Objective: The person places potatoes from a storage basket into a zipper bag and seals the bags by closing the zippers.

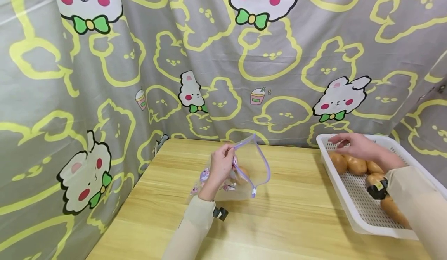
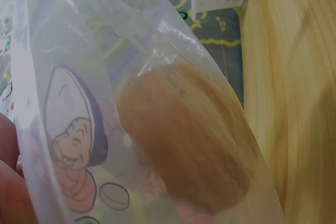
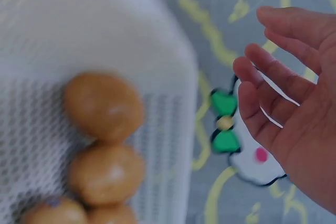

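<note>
Right hand (image 1: 363,147) above potatoes (image 1: 355,165), left hand (image 1: 222,162) gripping bag (image 2: 76,129)

The right wrist view crops — and blurs — the lowest potatoes (image 3: 55,214).

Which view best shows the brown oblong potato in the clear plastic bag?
Left wrist: the brown oblong potato appears large through the clear plastic bag. The head view shows it small, beside the left hand. The right wrist view shows none of it.

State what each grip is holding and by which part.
The left grip holds the clear zip bag by the purple edge of its mouth. The right grip holds nothing.
</note>
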Demonstrator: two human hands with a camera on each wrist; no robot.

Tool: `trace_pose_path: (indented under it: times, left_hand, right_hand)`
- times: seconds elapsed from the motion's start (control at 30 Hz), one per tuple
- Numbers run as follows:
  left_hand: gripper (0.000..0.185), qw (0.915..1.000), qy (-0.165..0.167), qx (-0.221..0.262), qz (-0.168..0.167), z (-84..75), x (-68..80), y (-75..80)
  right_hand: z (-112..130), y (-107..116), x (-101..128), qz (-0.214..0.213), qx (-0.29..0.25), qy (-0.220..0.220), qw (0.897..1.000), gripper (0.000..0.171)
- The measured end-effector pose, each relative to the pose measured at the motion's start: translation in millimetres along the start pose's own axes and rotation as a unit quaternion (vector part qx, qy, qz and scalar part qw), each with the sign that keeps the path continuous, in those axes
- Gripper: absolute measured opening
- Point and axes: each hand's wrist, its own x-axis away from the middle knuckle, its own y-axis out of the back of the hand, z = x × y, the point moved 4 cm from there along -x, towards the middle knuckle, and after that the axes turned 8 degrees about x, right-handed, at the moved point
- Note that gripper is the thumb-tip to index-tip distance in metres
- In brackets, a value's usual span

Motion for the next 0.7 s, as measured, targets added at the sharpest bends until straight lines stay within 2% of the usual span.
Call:
trace_pose_path:
  times: [0.3, 0.53, 0.7]
  left_hand:
    - [0.016, 0.9998, 0.005, -0.017, -0.004, 2.9, 0.8, 3.5]
    - [0.016, 0.9999, 0.006, -0.011, -0.006, 4.2, 0.9, 6.1]
    - [0.016, 0.9999, 0.006, -0.011, -0.006, 4.5, 0.6, 8.4]
  right_hand:
    - [-42.2, -36.8, 3.1, 0.043, -0.005, -0.015, 0.999, 0.053]
    - [-56.9, -54.0, 0.2, 0.062, -0.010, -0.034, 0.997, 0.060]
    - [-63.4, -61.5, 0.4, 0.061, 0.009, -0.030, 0.998, 0.063]
